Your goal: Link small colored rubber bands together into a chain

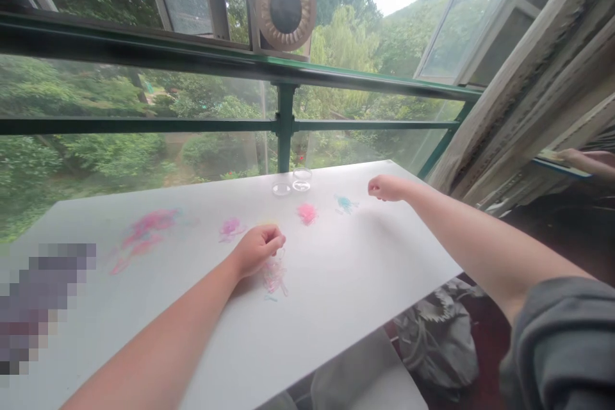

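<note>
**A:** From the head camera, where are the hands?

**B:** Both are out over a white table (336, 282) set against a glass railing (283, 122). The left hand (257, 248) rests near the middle of the table, fingers curled inward with the tips drawn together. They sit right over a loose pile of pale pink and clear small bands (275, 277), and seem to be touching or pinching some — I cannot tell which strands.

**A:** And the other?

**B:** The right hand (387, 188) is stretched far forward, toward the table's back edge. Its fingers are bunched together, thumb against fingertips, as in a pinch. Whether anything is held there is too small to tell.

**A:** What lies around them?

**B:** Just left of the right hand is a small teal cluster (345, 204). Further left comes a bright pink cluster (306, 212), then a purple-pink cluster (230, 228) — all apart from each other. A larger smear of pink bands (144, 234) lies well to the left. Behind the clusters, near the back edge, two small clear round containers (293, 182) stand just beside each other.

**A:** Anything off the table?

**B:** A round fan-like device (283, 3) sits on the rail above, and grey crumpled cloth (437, 339) lies below the table's right edge.
</note>
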The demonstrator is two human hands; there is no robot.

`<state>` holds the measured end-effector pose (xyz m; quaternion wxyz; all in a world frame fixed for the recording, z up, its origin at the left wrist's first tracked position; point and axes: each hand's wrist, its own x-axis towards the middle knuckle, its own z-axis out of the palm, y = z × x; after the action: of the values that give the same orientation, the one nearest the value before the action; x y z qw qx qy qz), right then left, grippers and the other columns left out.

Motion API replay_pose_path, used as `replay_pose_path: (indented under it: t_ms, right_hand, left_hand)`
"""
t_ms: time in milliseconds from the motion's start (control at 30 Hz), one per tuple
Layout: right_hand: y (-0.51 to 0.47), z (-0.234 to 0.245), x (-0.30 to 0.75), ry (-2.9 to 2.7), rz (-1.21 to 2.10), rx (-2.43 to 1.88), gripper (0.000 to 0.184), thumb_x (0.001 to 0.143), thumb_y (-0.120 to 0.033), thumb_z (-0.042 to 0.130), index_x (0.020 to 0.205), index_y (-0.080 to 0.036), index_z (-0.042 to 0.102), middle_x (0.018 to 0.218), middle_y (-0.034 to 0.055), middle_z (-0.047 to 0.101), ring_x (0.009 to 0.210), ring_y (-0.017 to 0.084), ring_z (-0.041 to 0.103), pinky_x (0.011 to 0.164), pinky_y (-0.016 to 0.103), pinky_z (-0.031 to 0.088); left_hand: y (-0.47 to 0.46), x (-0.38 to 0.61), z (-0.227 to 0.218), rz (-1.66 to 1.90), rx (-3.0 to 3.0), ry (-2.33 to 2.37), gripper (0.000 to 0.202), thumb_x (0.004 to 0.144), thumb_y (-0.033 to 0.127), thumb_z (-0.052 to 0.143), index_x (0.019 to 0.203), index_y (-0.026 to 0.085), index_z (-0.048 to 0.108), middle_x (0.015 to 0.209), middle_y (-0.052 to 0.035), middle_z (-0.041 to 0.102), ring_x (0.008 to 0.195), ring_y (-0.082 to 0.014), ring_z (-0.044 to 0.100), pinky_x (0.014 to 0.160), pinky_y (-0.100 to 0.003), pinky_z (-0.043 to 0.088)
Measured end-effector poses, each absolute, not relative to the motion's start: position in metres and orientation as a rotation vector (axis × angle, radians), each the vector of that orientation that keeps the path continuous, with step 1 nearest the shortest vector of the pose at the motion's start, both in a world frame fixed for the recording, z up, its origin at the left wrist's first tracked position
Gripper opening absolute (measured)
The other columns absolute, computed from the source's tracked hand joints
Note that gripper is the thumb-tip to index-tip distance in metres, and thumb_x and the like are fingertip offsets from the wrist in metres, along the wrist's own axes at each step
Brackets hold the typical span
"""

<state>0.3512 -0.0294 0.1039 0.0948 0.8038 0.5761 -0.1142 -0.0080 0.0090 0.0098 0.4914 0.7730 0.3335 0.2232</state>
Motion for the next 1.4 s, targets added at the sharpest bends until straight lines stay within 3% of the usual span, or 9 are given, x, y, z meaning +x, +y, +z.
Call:
replay_pose_path:
  t_ms: [233, 400, 533, 667, 800, 967, 1133, 1233, 1400]
  right_hand:
    - [-0.047, 0.077, 0.270, 2.075, -0.529, 2.090, 0.028, 0.079, -0.038, 0.050, 0.089, -0.016, 0.063, 0.080, 0.0042, 0.063, 0.062, 0.008, 0.051, 0.058, 0.021, 0.033]
    - [-0.059, 0.048, 0.201, 2.481, -0.626, 1.688, 0.036, 0.075, -0.035, 0.056, 0.108, -0.021, 0.059, 0.085, 0.0034, 0.062, 0.065, 0.008, 0.051, 0.060, 0.020, 0.034]
    - [-0.048, 0.037, 0.175, 2.602, -0.730, 1.685, 0.040, 0.075, -0.029, 0.055, 0.114, -0.022, 0.058, 0.084, 0.0023, 0.062, 0.061, 0.006, 0.049, 0.059, 0.018, 0.033]
    - [-0.038, 0.029, 0.167, 2.667, -0.730, 1.694, 0.027, 0.077, -0.026, 0.053, 0.100, -0.022, 0.066, 0.073, 0.0004, 0.059, 0.058, 0.005, 0.045, 0.060, 0.018, 0.032]
    - [-0.038, 0.018, 0.168, 2.804, -0.655, 1.668, 0.016, 0.077, -0.023, 0.051, 0.081, -0.016, 0.066, 0.075, 0.0024, 0.060, 0.064, 0.007, 0.047, 0.064, 0.019, 0.034]
    - [-0.045, 0.005, 0.171, 2.910, -0.472, 1.642, 0.017, 0.084, -0.026, 0.045, 0.082, -0.015, 0.058, 0.081, 0.0047, 0.059, 0.069, 0.009, 0.048, 0.064, 0.021, 0.034]
    - [-0.047, -0.001, 0.171, 2.989, -0.504, 1.725, 0.019, 0.088, -0.026, 0.037, 0.080, -0.015, 0.051, 0.079, 0.0053, 0.056, 0.069, 0.011, 0.050, 0.065, 0.023, 0.039]
    - [-0.032, -0.007, 0.169, 3.004, -0.685, 1.906, 0.026, 0.091, -0.035, 0.034, 0.078, -0.016, 0.047, 0.075, 0.0048, 0.054, 0.066, 0.011, 0.050, 0.062, 0.023, 0.043]
    - [-0.012, -0.014, 0.162, 3.103, -0.996, 1.841, 0.025, 0.091, -0.039, 0.034, 0.090, -0.019, 0.049, 0.090, 0.0074, 0.058, 0.079, 0.013, 0.055, 0.073, 0.026, 0.050]
  left_hand:
    - [0.012, -0.005, 0.003, 0.648, 1.706, 0.759, 0.025, 0.073, 0.034, 0.053, 0.061, 0.011, 0.051, 0.050, 0.0044, 0.047, 0.051, -0.0023, 0.040, 0.055, -0.016, 0.030]
    - [0.018, -0.002, -0.005, 0.728, 1.591, 0.756, 0.028, 0.078, 0.035, 0.045, 0.064, 0.011, 0.050, 0.052, 0.0043, 0.045, 0.048, -0.0011, 0.039, 0.053, -0.016, 0.031]
    - [0.018, -0.001, -0.003, 0.766, 1.538, 0.715, 0.028, 0.079, 0.034, 0.043, 0.063, 0.011, 0.047, 0.052, 0.0045, 0.044, 0.048, -0.0006, 0.039, 0.053, -0.016, 0.031]
    - [0.015, -0.001, 0.001, 0.794, 1.510, 0.684, 0.028, 0.081, 0.031, 0.041, 0.060, 0.012, 0.045, 0.050, 0.0052, 0.041, 0.047, 0.0000, 0.037, 0.052, -0.016, 0.030]
    - [0.016, -0.001, 0.000, 0.793, 1.492, 0.660, 0.029, 0.081, 0.031, 0.043, 0.060, 0.011, 0.045, 0.050, 0.0050, 0.041, 0.047, 0.0000, 0.038, 0.052, -0.016, 0.029]
    - [0.018, -0.001, -0.005, 0.765, 1.412, 0.656, 0.029, 0.081, 0.033, 0.047, 0.061, 0.011, 0.046, 0.051, 0.0051, 0.042, 0.048, -0.0003, 0.038, 0.053, -0.016, 0.028]
    - [0.014, -0.002, -0.003, 0.749, 1.467, 0.707, 0.032, 0.080, 0.037, 0.044, 0.061, 0.011, 0.046, 0.051, 0.0038, 0.043, 0.047, -0.0016, 0.039, 0.051, -0.017, 0.031]
    - [0.014, -0.003, -0.004, 0.727, 1.512, 0.756, 0.041, 0.080, 0.048, 0.043, 0.062, 0.012, 0.047, 0.052, 0.0027, 0.044, 0.047, -0.0031, 0.041, 0.050, -0.018, 0.033]
    - [0.015, -0.006, -0.010, 0.704, 1.474, 0.798, 0.052, 0.075, 0.063, 0.046, 0.062, 0.012, 0.047, 0.056, 0.0026, 0.045, 0.051, -0.0034, 0.044, 0.056, -0.019, 0.036]
